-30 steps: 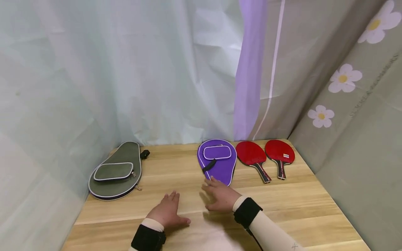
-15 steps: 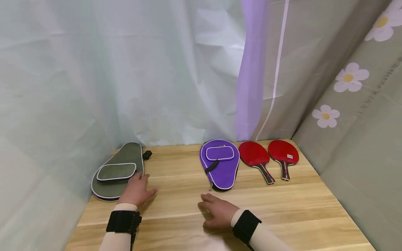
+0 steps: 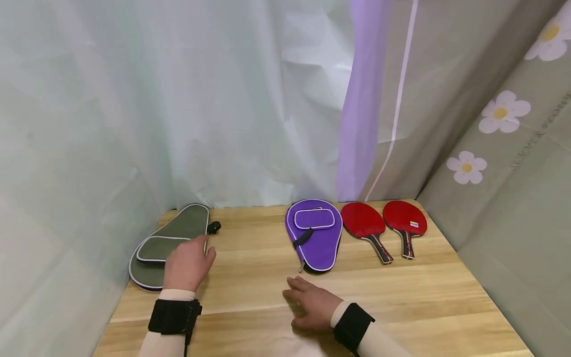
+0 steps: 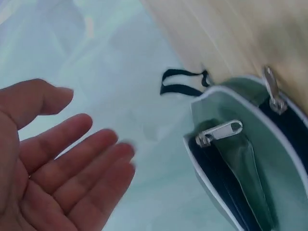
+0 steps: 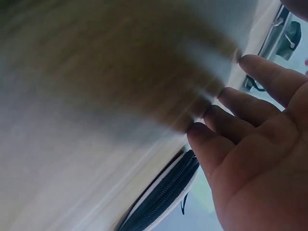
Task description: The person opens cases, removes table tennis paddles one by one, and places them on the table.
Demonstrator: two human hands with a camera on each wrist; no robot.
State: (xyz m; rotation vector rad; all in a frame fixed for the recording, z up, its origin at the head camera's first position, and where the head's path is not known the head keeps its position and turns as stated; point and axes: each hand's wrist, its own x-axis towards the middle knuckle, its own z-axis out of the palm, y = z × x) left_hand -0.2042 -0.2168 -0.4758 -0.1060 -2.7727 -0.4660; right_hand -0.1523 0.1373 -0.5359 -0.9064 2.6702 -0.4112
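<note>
My left hand (image 3: 187,265) is over the right side of a grey-green table tennis bat case (image 3: 187,220), hiding part of its front pocket. In the left wrist view its fingers are loosely extended with nothing in them, apart from the case's zip pull (image 4: 226,131) and black strap (image 4: 178,89). My right hand (image 3: 312,303) is low over the table, fingers spread and holding nothing, just in front of a purple bat case (image 3: 322,248). In the right wrist view, its fingertips come right down to the wood.
Two red table tennis bats (image 3: 360,219) lie to the right of the purple case, handles toward me. The wooden table (image 3: 250,292) is bounded by a pale curtain (image 3: 223,124) at the back and hanging sheets at both sides.
My left hand has moved left from mid-table to the grey-green case, then slightly farther forward over it. My right hand has drawn back toward me from the purple case's lower end.
</note>
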